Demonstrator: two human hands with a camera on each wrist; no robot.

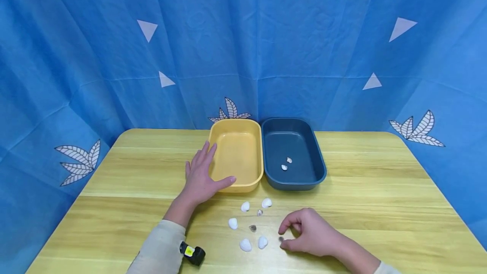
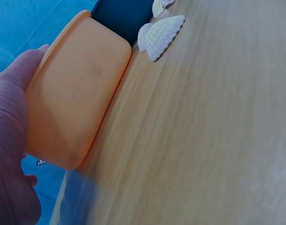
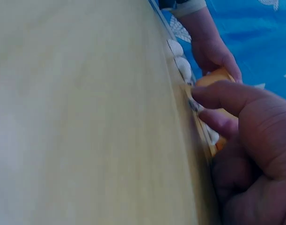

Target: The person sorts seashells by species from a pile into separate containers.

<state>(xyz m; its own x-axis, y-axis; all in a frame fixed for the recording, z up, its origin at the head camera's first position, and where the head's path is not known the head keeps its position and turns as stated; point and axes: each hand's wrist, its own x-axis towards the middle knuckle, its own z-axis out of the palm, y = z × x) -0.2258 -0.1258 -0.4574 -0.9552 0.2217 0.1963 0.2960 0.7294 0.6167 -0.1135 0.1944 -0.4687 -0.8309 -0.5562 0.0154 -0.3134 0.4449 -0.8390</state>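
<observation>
My left hand [image 1: 201, 181] rests on the near left corner of the yellow tray [image 1: 236, 188], fingers spread along its left rim and thumb over the front rim. At the front right, my right hand [image 1: 313, 234] is low at the table, thumb and index finger bent to either side of a small dark seashell [image 1: 281, 239]. A gap shows between those fingertips in the right wrist view. Left of this hand lie several white seashells [image 1: 262, 242], a small dark seashell [image 1: 253, 228] and a small mottled one [image 1: 260, 212].
A dark blue tray [image 1: 293, 186] stands against the yellow tray's right side, holding two small pale seashells [image 1: 284, 167]. Both trays are at the back of the wooden table [image 1: 380, 189], before a blue curtain [image 1: 296, 54]. A black strap [image 1: 193, 253] is on the left sleeve.
</observation>
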